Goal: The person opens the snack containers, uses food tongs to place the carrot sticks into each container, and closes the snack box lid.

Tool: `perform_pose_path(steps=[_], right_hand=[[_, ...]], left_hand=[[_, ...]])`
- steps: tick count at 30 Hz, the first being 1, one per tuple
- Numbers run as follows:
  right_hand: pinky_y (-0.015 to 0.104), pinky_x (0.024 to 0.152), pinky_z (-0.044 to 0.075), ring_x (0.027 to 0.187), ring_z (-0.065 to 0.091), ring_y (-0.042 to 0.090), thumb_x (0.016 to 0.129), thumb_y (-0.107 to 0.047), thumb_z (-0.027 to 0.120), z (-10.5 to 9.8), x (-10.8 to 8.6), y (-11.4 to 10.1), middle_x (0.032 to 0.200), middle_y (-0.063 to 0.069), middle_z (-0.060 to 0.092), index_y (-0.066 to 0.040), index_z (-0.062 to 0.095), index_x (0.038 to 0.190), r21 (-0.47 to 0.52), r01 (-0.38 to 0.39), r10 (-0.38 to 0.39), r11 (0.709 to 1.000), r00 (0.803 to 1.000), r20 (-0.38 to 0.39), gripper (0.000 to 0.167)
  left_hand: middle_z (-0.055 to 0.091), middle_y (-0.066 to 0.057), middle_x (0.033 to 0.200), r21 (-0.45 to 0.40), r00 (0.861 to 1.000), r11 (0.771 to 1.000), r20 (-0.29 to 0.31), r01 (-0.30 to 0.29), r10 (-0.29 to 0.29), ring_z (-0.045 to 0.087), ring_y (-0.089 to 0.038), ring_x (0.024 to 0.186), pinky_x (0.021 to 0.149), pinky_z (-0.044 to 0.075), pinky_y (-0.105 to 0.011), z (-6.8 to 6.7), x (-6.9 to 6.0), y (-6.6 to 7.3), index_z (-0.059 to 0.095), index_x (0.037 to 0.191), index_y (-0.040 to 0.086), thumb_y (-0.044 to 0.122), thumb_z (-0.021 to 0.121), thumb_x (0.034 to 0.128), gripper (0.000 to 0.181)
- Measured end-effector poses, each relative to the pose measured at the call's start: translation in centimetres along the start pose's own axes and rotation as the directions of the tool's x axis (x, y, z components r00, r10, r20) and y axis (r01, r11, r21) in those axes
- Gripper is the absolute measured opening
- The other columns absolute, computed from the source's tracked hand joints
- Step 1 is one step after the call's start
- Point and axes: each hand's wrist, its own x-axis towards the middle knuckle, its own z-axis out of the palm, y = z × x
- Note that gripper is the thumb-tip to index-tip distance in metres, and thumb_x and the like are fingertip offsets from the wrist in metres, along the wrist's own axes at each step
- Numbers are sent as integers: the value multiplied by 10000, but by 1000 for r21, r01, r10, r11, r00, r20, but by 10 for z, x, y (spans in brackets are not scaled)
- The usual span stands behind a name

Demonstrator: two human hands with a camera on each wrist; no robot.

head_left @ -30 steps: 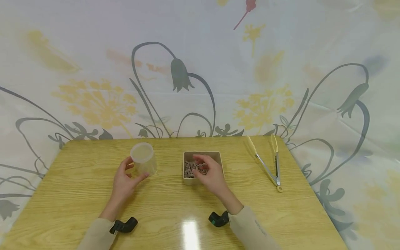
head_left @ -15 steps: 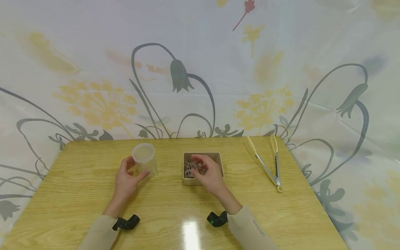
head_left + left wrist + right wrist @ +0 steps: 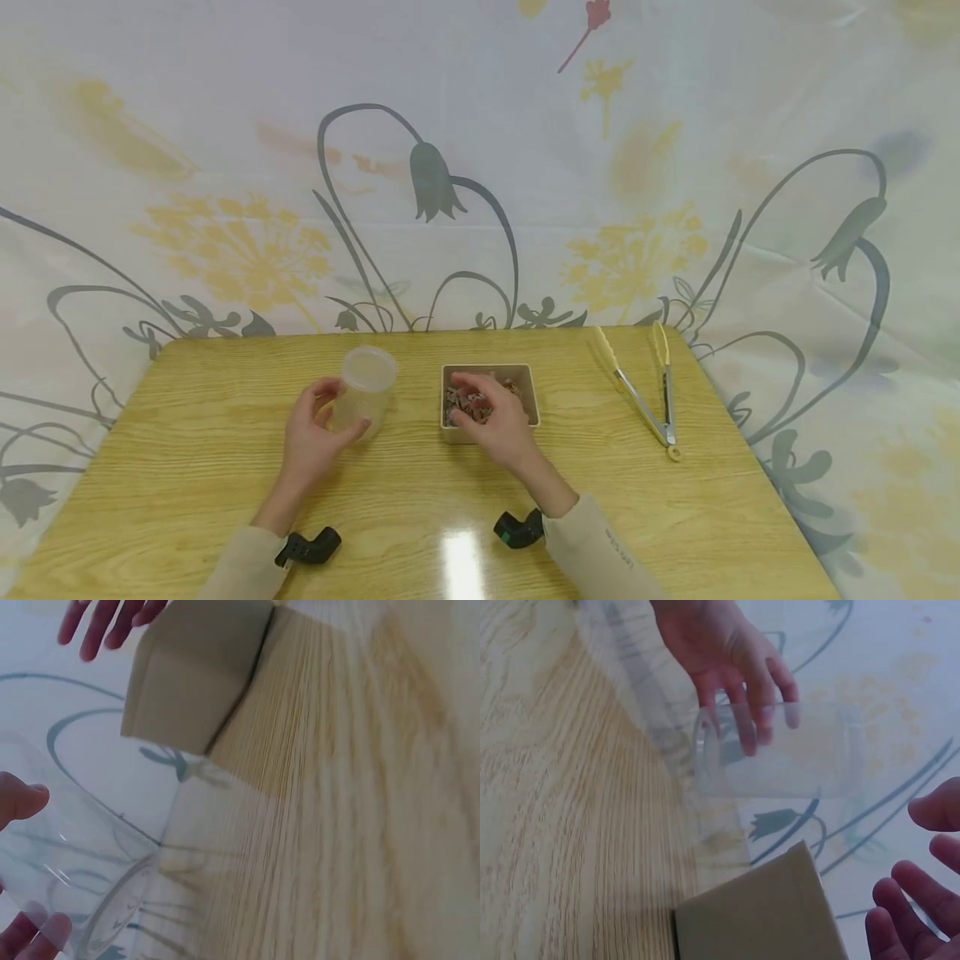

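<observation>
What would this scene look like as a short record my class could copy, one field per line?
Left hand: gripping a clear container
Right hand: over the box, fingers spread
Box: open-topped, beige, holding small brownish pieces
Tongs: right of the box, arms apart, yellow tips pointing away from the person
Surface: wood-grain table
Background: flower-patterned backdrop

I see beige left sleeve [image 3: 246, 567] | beige right sleeve [image 3: 588, 554], dark lettering [image 3: 619, 550] | black left wrist camera [image 3: 318, 547] | black right wrist camera [image 3: 516, 530], green patch [image 3: 506, 537]
</observation>
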Motion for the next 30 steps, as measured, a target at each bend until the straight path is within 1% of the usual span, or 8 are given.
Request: perform_pose_path(steps=[6, 10, 14, 17, 19, 23, 26, 30], right_hand=[[522, 837, 545, 1070, 605, 366, 876, -34, 743, 0, -5, -6, 1235, 192, 630, 13, 582, 1326, -13, 28, -27, 1000, 999, 25, 480], [495, 895, 538, 1134, 590, 285, 871, -109, 764, 0, -8, -12, 1363, 128, 574, -14, 567, 1359, -49, 45, -44, 998, 998, 37, 535], [453, 946, 523, 1206, 559, 241, 866, -141, 780, 0, -11, -18, 1470, 114, 490, -23, 562, 1370, -16, 53, -52, 998, 998, 33, 562], [431, 945, 526, 1215, 557, 250, 862, -118, 786, -1, -13, -22, 1471, 132, 484, -27, 562, 1370, 20, 65, -65, 998, 997, 28, 563], [433, 932, 534, 1214, 560, 268, 856, -93, 789, -2, -14, -24, 1465, 142, 487, -35, 562, 1372, 36, 80, -81, 996, 996, 22, 567], [480, 889, 549, 1222, 553, 307, 839, -63, 796, -4, -17, -29, 1460, 153, 488, -30, 558, 1371, 52, 119, -120, 992, 993, 17, 584], [492, 870, 555, 1254, 525, 328, 830, -54, 800, -6, -20, -32, 1465, 159, 479, -26, 558, 1368, 56, 136, -137, 989, 990, 26, 591], [438, 878, 560, 1279, 503, 334, 830, -67, 804, -8, -26, -35, 1470, 137, 475, -41, 552, 1379, 49, 135, -137, 990, 990, 42, 605]], left_hand=[[555, -149, 1239, 71, 993, 991, 36, -116, 114, 531, -318, 1218, 970, 474, -518, 10, -14, 12, 527, 1292, -37, -49, 869, 699, 685], [566, -142, 1210, 80, 986, 984, 57, -160, 156, 550, -291, 1170, 904, 515, -519, 17, -26, 36, 547, 1254, -51, -84, 869, 671, 667], [570, -201, 1170, 67, 974, 973, 70, -221, 216, 551, -327, 1114, 850, 524, -584, 21, -34, 53, 565, 1205, -81, -128, 862, 621, 657], [570, -222, 1185, 74, 958, 958, 87, -279, 272, 535, -366, 1098, 820, 524, -612, 24, -35, 49, 575, 1208, -63, -111, 883, 591, 691], [577, -199, 1199, 87, 943, 942, 101, -326, 317, 534, -367, 1085, 797, 531, -613, 25, -36, 43, 581, 1220, -35, -73, 903, 586, 712], [595, -95, 1202, 122, 911, 905, 125, -407, 393, 561, -306, 1073, 782, 564, -494, 27, -35, 34, 607, 1226, 47, 21, 933, 583, 721], [599, -61, 1209, 150, 888, 878, 143, -455, 436, 564, -249, 1085, 859, 533, -379, 28, -36, 32, 622, 1225, 73, 78, 929, 586, 708], [595, -70, 1222, 172, 867, 852, 167, -495, 470, 557, -232, 1120, 988, 446, -298, 28, -37, 33, 619, 1233, 59, 131, 908, 602, 697]])
